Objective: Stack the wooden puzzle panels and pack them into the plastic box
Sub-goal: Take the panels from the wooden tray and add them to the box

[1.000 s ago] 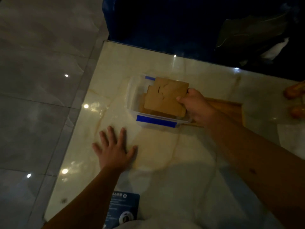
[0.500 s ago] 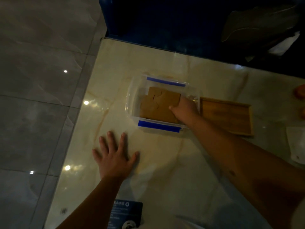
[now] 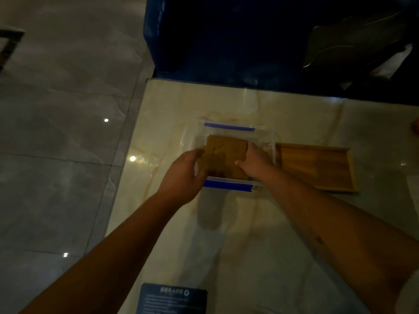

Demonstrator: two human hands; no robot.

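Note:
A stack of brown wooden puzzle panels point(image 3: 225, 152) lies inside the clear plastic box point(image 3: 229, 127) with blue clips, in the middle of the pale marble table. My right hand point(image 3: 255, 160) is inside the box, fingers pressed against the stack's right edge. At the box's left side my left hand point(image 3: 183, 177) reaches in, its fingertips touching the stack's left edge. The lower part of the stack is hidden by both hands.
An empty wooden tray point(image 3: 315, 168) sits right beside the box. A dark blue card point(image 3: 173, 299) lies at the table's near edge. A dark blue seat point(image 3: 226, 37) stands behind the table. The table's left edge point(image 3: 127, 159) drops to a grey tiled floor.
My right hand lowered the panel stack into the box. My left hand lifted off the table and came to the stack's left edge.

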